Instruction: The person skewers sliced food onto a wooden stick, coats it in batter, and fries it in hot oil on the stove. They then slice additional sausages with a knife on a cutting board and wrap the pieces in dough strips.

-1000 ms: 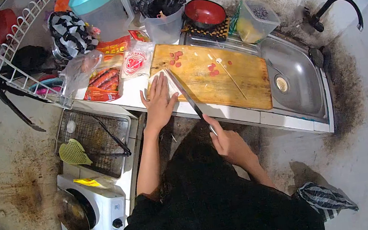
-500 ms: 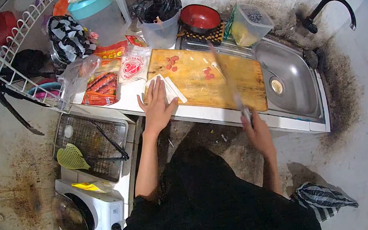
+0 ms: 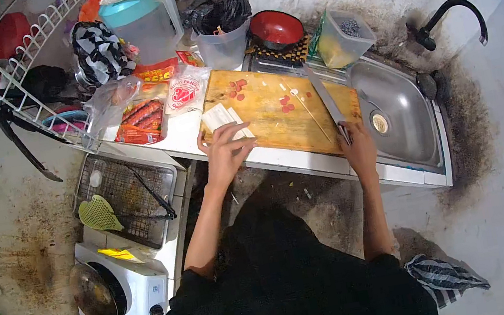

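Note:
White flat sheets [image 3: 216, 117], cut into a wider piece and narrow strips, lie at the left front of the wooden cutting board [image 3: 274, 131]. My left hand [image 3: 225, 155] is over their front end, fingers apart and touching or just above the strips. At the board's right side, my right hand [image 3: 359, 147] grips the handle of a kitchen knife [image 3: 325, 96], its blade pointing away from me. A thin wooden skewer [image 3: 313, 115] rests left of the blade. Red sausage slices [image 3: 237, 87] sit in a small group, with more slices [image 3: 287, 106] near the skewer.
Right of the board is a steel sink [image 3: 404, 100] under a black faucet [image 3: 449, 7]. Behind stand a red bowl [image 3: 278, 28] and clear tubs. Sausage packaging [image 3: 142, 119] and a printed plastic bag [image 3: 185, 90] lie left. A stove [image 3: 135, 294] with pans is at lower left.
The knife has moved right, away from the skewer, to the board's right side. My left hand has slid back toward me from flat on the white sheets, its fingers now curved at their front end.

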Tool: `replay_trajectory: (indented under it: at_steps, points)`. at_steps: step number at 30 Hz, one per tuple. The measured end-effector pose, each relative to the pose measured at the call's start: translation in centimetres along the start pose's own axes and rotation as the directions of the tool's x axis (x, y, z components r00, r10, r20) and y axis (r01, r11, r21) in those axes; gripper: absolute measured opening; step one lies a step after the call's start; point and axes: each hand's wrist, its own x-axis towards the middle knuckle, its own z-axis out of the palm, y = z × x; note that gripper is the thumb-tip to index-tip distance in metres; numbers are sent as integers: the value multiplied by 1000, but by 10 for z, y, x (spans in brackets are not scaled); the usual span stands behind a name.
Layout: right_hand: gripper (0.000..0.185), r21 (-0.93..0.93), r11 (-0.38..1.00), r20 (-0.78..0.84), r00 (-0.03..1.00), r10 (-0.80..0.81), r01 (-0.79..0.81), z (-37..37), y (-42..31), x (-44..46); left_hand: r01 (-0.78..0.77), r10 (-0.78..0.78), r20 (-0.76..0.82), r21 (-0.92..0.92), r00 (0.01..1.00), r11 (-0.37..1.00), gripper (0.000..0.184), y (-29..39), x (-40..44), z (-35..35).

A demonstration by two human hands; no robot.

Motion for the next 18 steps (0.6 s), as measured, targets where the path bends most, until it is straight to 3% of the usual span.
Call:
replay_trajectory:
  at_steps: [3, 6, 8, 12, 18]
  points:
    - [29, -74, 992, -122, 986, -112, 103, 7, -6, 15, -36, 36, -21, -29, 999, 999, 14, -1, 0, 3]
    - [24, 60, 979, -213, 960, -180, 197, 24, -41, 34, 34, -32, 18, -125, 999, 992, 16, -4, -3, 7]
    - [25, 147, 905, -184, 910, -371, 398, 38, -55, 46, -61, 58, -79, -48, 995, 997, 16, 0, -2, 4]
    - [24, 214, 879, -128, 905, -406, 425, 60, -66, 61, -64, 60, -131, -26, 990, 998, 15, 4, -7, -1]
    - [14, 96, 930, -70, 934, -350, 356, 64, -71, 70, -66, 64, -129, -7, 990, 998, 14, -3, -13, 0]
